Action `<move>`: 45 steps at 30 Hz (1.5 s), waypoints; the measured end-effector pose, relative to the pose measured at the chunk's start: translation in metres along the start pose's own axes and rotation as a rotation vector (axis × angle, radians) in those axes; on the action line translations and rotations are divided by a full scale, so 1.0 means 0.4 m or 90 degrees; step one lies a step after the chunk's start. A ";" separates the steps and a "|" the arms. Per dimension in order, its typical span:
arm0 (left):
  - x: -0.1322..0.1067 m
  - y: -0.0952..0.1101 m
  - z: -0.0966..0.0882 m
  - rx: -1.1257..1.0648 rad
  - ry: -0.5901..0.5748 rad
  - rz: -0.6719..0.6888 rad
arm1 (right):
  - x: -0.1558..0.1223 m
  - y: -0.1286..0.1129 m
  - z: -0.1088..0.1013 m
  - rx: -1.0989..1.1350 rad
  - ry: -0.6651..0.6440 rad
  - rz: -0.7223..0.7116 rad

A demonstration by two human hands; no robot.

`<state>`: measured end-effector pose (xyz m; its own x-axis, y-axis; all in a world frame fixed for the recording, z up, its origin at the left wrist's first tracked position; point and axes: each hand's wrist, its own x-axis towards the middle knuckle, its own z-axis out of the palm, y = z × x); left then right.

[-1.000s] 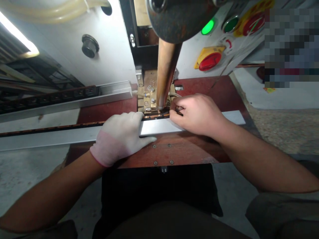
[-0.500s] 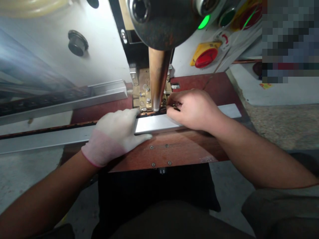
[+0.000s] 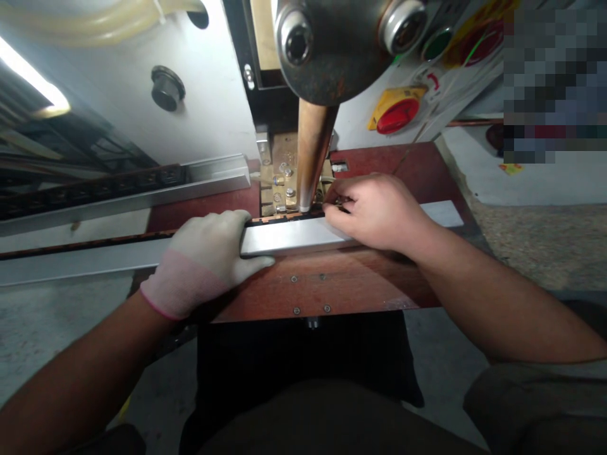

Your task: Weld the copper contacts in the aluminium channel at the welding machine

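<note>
A long silver metal bar (image 3: 287, 239) lies across the reddish-brown work board (image 3: 360, 275). My left hand (image 3: 203, 253), in a white glove with a pink cuff, grips it, fingers over the far side and thumb along the near edge. A black strip with copper-coloured pieces (image 3: 275, 219) runs along the bar's far edge. My bare right hand (image 3: 379, 212) rests at the bar right of centre, thumb and fingers pinched together; whatever they hold is hidden. Just left of those fingertips, a copper-coloured rod (image 3: 317, 151) comes down to the strip, in front of a brass block (image 3: 282, 170).
Above is a dark round machine head (image 3: 332, 57) with large bolts. To its right sit a red rotary switch (image 3: 398, 115) on yellow and a green button (image 3: 437, 44). A metal channel (image 3: 218, 174) lies behind at left. A black knob (image 3: 167, 88) sticks out of the white panel.
My left hand has slid left along the bar, uncovering more of the strip beside the rod. My right hand stays pinched in about the same place. The view has shifted slightly.
</note>
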<state>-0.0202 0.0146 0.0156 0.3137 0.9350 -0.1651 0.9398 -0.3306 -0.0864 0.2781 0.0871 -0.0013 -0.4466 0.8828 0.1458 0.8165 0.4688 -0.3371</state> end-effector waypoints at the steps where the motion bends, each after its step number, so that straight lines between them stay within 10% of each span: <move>1: 0.000 -0.001 -0.001 -0.005 -0.001 -0.001 | -0.001 0.000 0.000 0.000 0.001 -0.001; 22: -0.024 0.093 0.034 -0.023 0.132 0.024 | -0.032 -0.039 -0.006 0.039 0.017 -0.083; 45: 0.044 0.069 -0.008 -0.037 0.005 0.015 | 0.021 -0.025 -0.008 -0.037 -0.032 0.070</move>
<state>0.0116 0.0222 0.0133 0.3367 0.9282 -0.1585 0.9383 -0.3448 -0.0258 0.2675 0.0898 0.0064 -0.3695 0.9271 0.0628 0.8809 0.3709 -0.2940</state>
